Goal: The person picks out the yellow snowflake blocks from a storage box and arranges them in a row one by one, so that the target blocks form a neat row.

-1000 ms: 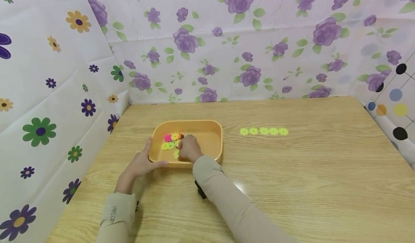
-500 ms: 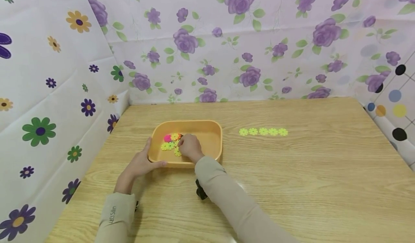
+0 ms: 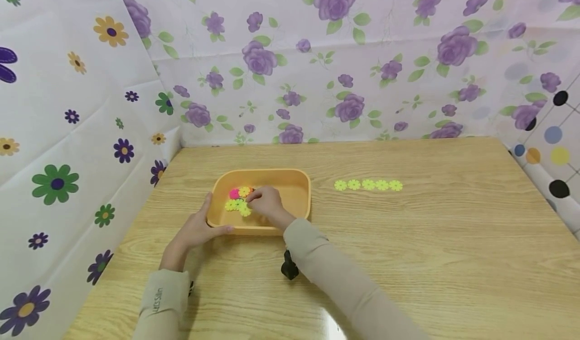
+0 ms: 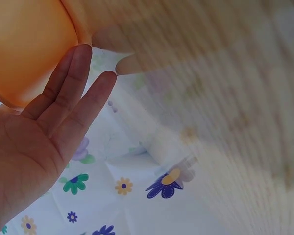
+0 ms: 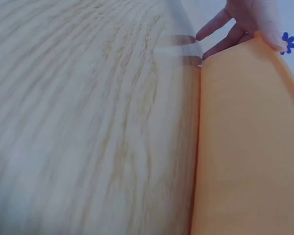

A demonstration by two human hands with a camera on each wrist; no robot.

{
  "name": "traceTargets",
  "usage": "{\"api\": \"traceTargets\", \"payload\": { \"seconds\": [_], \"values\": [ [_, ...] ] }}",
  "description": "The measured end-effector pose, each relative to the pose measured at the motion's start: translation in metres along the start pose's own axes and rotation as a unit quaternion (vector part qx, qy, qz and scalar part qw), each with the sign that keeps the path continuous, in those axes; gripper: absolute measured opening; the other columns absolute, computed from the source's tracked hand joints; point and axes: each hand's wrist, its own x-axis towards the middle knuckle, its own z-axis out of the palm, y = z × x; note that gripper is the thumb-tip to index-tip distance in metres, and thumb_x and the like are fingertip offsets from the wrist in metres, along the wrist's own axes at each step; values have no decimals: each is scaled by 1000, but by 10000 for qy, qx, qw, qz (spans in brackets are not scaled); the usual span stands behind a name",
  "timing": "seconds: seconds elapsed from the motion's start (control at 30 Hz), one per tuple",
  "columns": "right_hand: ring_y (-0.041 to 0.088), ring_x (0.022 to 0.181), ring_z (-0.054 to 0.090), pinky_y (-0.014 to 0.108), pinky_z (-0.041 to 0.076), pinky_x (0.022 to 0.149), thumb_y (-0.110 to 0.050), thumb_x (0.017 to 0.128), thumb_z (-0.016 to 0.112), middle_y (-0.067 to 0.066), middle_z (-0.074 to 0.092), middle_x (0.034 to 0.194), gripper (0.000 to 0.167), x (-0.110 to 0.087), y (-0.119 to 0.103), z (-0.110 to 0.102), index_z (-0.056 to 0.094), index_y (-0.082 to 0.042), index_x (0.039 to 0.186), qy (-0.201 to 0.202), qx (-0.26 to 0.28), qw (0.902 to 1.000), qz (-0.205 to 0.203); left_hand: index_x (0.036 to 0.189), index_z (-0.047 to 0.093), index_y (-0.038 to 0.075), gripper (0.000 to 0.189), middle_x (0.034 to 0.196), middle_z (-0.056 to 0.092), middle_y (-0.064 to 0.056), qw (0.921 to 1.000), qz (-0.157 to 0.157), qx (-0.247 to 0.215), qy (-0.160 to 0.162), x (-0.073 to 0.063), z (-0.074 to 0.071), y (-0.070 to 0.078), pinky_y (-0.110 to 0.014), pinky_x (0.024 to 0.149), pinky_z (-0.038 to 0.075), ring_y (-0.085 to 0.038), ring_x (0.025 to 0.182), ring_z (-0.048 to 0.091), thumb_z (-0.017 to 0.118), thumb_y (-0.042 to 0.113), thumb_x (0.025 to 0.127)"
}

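Note:
An orange plastic basin (image 3: 290, 186) holds several small flower-shaped discs (image 3: 231, 205), mostly yellow-green, with a pink disc (image 3: 234, 194) and a yellow-orange flower disc (image 3: 244, 192) among them. My left hand (image 3: 197, 227) holds the basin's near-left corner, thumb over the front rim and fingers along the outer wall, as the left wrist view (image 4: 44, 117) also shows. Inside the basin, my right hand (image 3: 268, 204) has curled fingers, its fingertips right at a yellow-green flower disc (image 3: 245, 210). I cannot tell whether it pinches one. The right wrist view shows the basin's outer wall (image 5: 245, 137), not the right hand.
Several yellow-green flower discs (image 3: 368, 184) lie in a straight row on the wooden table (image 3: 453, 239), right of the basin. Flower-patterned sheets (image 3: 281, 68) stand behind and to the left of the table. A black device (image 3: 289, 268) hangs under the right wrist.
My right forearm has shifted slightly right and the fingers have turned leftward over the discs. The yellow-green disc near the fingertips has moved a little up and left. My left hand stays put.

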Motion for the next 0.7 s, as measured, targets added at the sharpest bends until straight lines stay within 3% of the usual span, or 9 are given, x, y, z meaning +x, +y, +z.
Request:
{"api": "traceTargets", "payload": {
  "seconds": [0.17,0.3,0.5,0.7],
  "values": [
    [21,75,60,30,50,65,-3,80,66,4,66,90,10,-3,1,-16,72,-2,87,-288,518,9981,168,144,-10,4,117,143,15,-34,10000,-92,4,-32,-1,0,2,-56,100,26,-47,126,28,70,51,73],
    [31,82,62,39,51,72,-4,82,64,7,66,92,12,-5,1,-31,70,0,91,-476,919,9943,268,144,-11,4,117,143,14,-34,9999,-134,-28,-61,-1,-1,3,-56,101,25,-46,127,27,70,51,73],
    [34,94,58,47,47,80,-9,86,61,7,64,102,13,-8,-2,-50,70,-4,94,-727,685,9950,74,144,-11,4,118,142,15,-34,10000,-82,-44,-6,0,-2,2,-56,101,24,-47,126,27,70,52,72],
    [37,89,58,47,47,79,-7,86,61,8,65,92,16,-11,-2,-65,68,0,99,-829,754,9937,75,144,-11,4,119,142,15,-34,10000,-43,-29,-18,0,-1,1,-56,101,24,-47,126,27,70,53,71]
  ]
}}
